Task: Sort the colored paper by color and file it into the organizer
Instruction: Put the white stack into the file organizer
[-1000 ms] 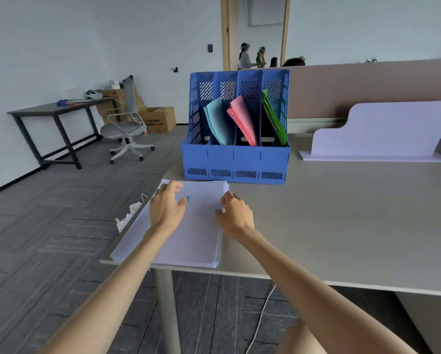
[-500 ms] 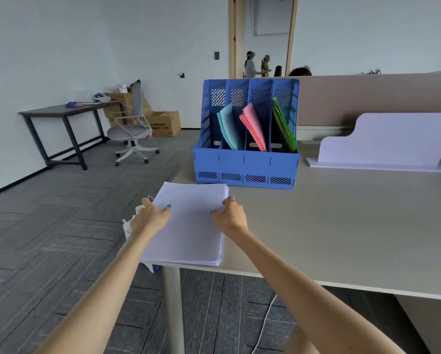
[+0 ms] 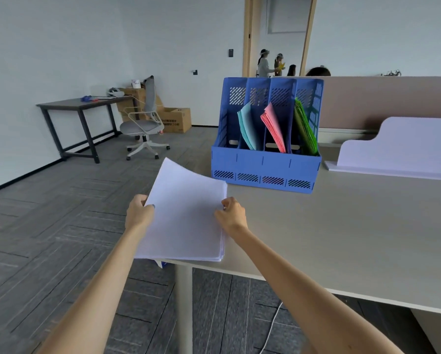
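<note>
Lavender-white paper stack point(image 3: 186, 215) lies between our hands. Our left hand point(image 3: 139, 214) curls round its left edge and lifts that side, while our right hand point(image 3: 231, 215) pinches the right edge. The stack overhangs the near-left corner of the pale beige table point(image 3: 342, 238). Beyond it stands the blue organizer point(image 3: 265, 166), with teal paper point(image 3: 247, 129), pink paper point(image 3: 274, 129) and green paper point(image 3: 304, 129) in its three right-hand slots. Farther out we see grey herringbone floor point(image 3: 61, 226), a swivel chair point(image 3: 144, 126), a dark side table point(image 3: 68, 104), cardboard boxes point(image 3: 177, 120) and a doorway point(image 3: 278, 34).

Two bare forearms run from the bottom edge to mid-frame, ending in the left hand point(image 3: 139, 215) and right hand point(image 3: 232, 213), with a bluish painted nail on the left thumb.
</note>
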Motion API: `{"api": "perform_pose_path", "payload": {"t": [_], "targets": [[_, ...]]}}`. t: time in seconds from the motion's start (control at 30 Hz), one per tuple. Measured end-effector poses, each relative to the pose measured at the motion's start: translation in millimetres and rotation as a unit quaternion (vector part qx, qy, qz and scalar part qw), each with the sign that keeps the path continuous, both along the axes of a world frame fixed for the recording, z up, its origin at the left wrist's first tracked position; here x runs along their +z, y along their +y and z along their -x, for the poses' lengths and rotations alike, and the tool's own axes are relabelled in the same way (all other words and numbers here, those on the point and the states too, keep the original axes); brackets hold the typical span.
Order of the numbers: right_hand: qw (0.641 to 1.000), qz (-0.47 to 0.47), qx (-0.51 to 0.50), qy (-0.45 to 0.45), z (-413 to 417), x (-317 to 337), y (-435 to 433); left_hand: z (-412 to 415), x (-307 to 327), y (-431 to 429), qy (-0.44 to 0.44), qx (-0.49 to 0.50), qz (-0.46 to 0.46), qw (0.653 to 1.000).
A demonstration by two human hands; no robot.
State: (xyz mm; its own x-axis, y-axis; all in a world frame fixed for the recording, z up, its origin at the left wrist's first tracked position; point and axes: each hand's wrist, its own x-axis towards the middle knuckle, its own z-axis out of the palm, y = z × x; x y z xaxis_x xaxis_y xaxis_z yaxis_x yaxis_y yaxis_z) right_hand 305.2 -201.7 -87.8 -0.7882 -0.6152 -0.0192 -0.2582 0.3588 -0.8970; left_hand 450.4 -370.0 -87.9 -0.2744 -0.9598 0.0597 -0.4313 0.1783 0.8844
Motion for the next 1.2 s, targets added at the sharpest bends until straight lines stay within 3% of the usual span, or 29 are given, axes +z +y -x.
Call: {"api": "perform_pose_path", "payload": {"t": [0.17, 0.3, 0.43, 0.53, 0.67, 0.87, 0.97, 1.2], "targets": [[0.991, 0.091, -0.043, -0.092, 8.2, -2.7, -3.1, -2.1, 5.0, 9.9, 0.134, -0.023, -0.003, 0.991], [0.977, 0.113, -0.051, -0.173, 25.8, 2.9, 0.9, 9.4, 15.1, 21.8, 0.176, -0.034, -0.002, 0.984], [0.932, 0.183, 0.032, -0.312, 36.2, 19.9, 24.0, 29.3, 22.7, 38.8, 0.202, -0.064, 0.0, 0.977], [0.915, 0.176, 0.103, -0.348, 48.5, 22.6, 43.4, 44.2, 25.6, 54.7, 0.214, -0.094, -0.003, 0.972], [0.919, 0.222, 0.091, -0.312, 64.5, 30.7, 60.9, 64.6, 37.2, 72.5, 0.223, -0.139, -0.016, 0.965], [0.94, 0.286, 0.085, -0.166, 90.9, 80.3, 86.7, 94.7, 76.4, 91.7, 0.245, -0.208, 0.021, 0.947], [0.943, 0.28, 0.081, -0.16, 103.1, 85.8, 98.1, 102.2, 86.0, 110.1, 0.267, -0.243, 0.021, 0.932], [0.949, 0.287, 0.062, -0.116, 111.7, 97.2, 104.8, 119.1, 92.7, 116.3, 0.254, -0.249, 0.026, 0.934]]}}
